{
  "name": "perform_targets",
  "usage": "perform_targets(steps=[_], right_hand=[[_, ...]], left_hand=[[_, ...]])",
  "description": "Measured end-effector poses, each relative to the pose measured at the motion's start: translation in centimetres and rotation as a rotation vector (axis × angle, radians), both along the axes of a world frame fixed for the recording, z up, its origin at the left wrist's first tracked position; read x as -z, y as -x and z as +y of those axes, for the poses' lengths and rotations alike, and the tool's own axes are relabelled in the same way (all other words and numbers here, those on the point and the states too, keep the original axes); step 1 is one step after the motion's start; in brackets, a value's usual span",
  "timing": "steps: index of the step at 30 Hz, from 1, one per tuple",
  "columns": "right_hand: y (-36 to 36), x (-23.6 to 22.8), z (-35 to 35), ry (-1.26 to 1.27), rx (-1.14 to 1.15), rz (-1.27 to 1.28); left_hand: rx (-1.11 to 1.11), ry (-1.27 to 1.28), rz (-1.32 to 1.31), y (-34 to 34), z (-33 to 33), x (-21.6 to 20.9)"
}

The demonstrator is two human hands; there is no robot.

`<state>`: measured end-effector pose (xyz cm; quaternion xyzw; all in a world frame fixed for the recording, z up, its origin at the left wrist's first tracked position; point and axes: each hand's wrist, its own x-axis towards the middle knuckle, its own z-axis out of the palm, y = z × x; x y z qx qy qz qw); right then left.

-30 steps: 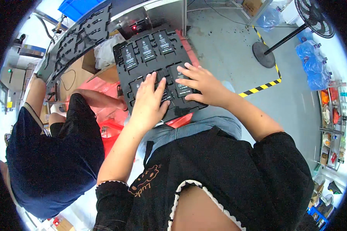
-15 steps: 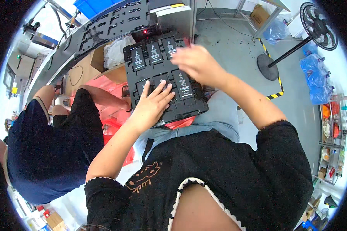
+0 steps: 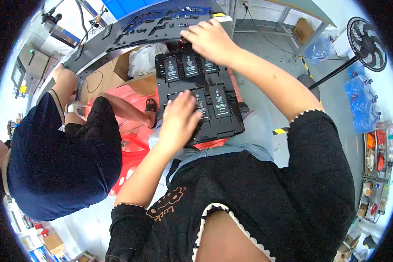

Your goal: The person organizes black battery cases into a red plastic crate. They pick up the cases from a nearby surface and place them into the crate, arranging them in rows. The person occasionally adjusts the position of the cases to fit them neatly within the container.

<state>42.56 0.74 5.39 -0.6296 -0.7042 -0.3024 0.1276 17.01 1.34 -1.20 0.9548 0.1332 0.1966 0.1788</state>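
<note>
Fingers (image 3: 185, 100) of the left hand (image 3: 176, 123) spread over the black tray (image 3: 220, 130), twelve o'clock; whether the right hand (image 3: 212, 41) pinched anything was unclear; tray looked stiff, best held by its sides.

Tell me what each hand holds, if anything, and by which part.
The left hand, blurred over the tray, shows no hold; whether the right hand, near the tray's far edge, holds anything cannot be told.
</note>
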Motion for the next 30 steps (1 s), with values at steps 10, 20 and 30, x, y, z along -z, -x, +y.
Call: perform_targets(steps=[10, 20, 30], right_hand=[[13.1, -1.4, -12.7, -0.071, -0.487, 0.507], [4.5, 12.8, -9.3, 0.079, 0.560, 1.171], [3.9, 9.4, -9.6, 0.019, 0.496, 1.458]], left_hand=[[-0.370, 1.347, -0.549, 3.4, 5.9, -2.0], [-0.269, 0.902, -0.260, 0.5, 8.5, 5.8], [-0.468, 0.939, -0.299, -0.9, 8.2, 7.5]])
